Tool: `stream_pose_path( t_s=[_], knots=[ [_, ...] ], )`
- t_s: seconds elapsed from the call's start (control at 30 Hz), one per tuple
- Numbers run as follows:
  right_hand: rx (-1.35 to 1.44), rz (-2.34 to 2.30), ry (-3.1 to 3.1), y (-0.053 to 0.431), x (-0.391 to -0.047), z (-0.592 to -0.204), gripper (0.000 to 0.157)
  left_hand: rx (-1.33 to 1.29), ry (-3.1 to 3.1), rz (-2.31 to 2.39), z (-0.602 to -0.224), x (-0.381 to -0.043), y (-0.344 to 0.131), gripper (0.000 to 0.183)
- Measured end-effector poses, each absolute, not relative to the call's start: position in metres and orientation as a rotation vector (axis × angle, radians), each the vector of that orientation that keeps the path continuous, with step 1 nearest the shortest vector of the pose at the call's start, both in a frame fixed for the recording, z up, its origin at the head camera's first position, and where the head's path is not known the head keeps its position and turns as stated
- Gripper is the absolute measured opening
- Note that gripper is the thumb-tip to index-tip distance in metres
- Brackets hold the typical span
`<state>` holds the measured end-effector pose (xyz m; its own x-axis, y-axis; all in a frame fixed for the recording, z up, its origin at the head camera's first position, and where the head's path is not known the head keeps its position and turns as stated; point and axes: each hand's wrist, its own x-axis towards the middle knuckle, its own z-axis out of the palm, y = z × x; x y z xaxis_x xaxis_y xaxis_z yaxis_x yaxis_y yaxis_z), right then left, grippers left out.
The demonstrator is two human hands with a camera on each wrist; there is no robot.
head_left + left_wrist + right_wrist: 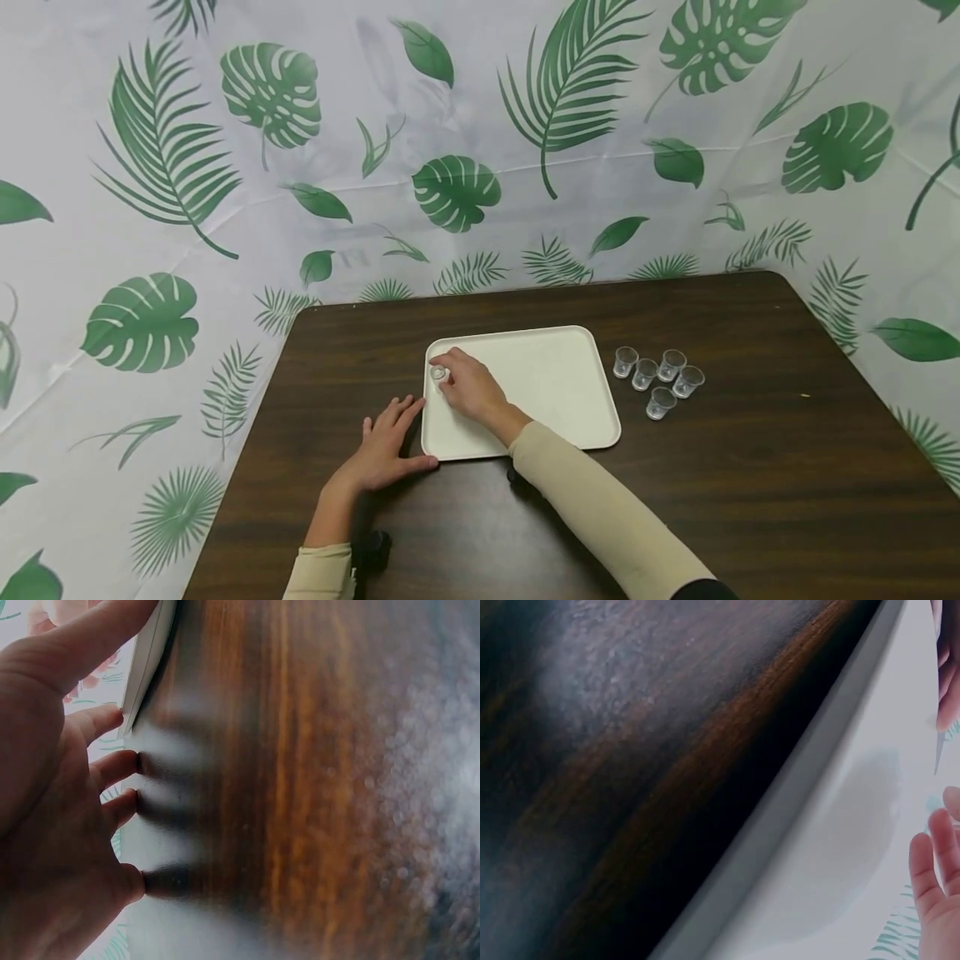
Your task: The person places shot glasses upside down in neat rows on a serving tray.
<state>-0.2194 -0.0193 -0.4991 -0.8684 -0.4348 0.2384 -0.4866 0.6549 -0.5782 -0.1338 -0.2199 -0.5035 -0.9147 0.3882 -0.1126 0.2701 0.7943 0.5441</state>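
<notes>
On the left side of a white tray (551,375), my right hand (470,386) holds a small clear plastic cup (438,373) between thumb and index finger, close over the tray surface. My left hand (381,450) is spread at the tray's near left corner, its thumb along the front edge and its index fingertip at the left edge. In the left wrist view, the other fingertips (129,801) of that hand rest on the table. The right wrist view catches only part of the right hand (939,877) at its right border; the cup is out of sight there.
Several more clear cups (661,403) stand grouped on the dark wooden table (750,467), right of the tray. Behind the table hangs a white cloth (480,108) printed with green leaves. The right forearm crosses the tray's front edge.
</notes>
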Motion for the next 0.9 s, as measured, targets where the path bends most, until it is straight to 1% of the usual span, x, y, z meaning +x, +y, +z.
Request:
stream_pose_path(
  t_s=[0.23,0.57,0.9],
  knots=[
    [0.722,1.049,-2.814,-0.017,-0.22,-0.5,0.043,0.504,2.767,0.787,-0.503,-0.133,-0.219,0.097],
    [0.73,1.098,-2.775,-0.006,-0.218,-0.501,0.05,0.552,2.793,0.835,-0.503,-0.13,-0.219,0.095],
    [0.672,1.202,-2.766,0.014,-0.207,-0.495,0.056,0.517,2.755,0.791,-0.504,-0.135,-0.22,0.097]
  ],
)
